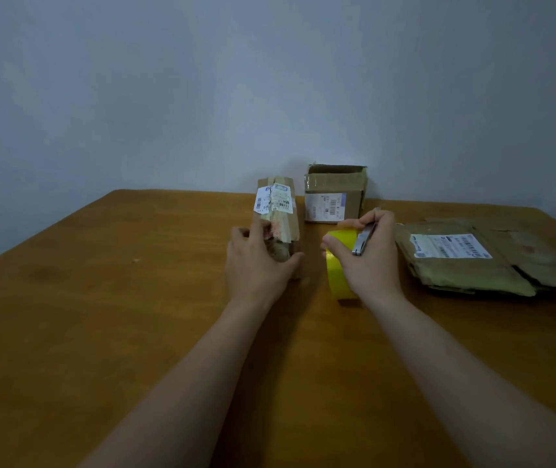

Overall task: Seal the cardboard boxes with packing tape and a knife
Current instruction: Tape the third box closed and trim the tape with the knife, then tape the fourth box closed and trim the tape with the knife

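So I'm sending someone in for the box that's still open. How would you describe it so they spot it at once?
Go to the far edge of the table, by the wall. The open box stands there, just beyond the right hand holding yellow tape. Unlike the long box left of it, taped shut, and the flat box lying to the right, its top gapes open.

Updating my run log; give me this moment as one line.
left hand: grips long box | right hand: holds tape roll and knife | open box, flattened box: on table
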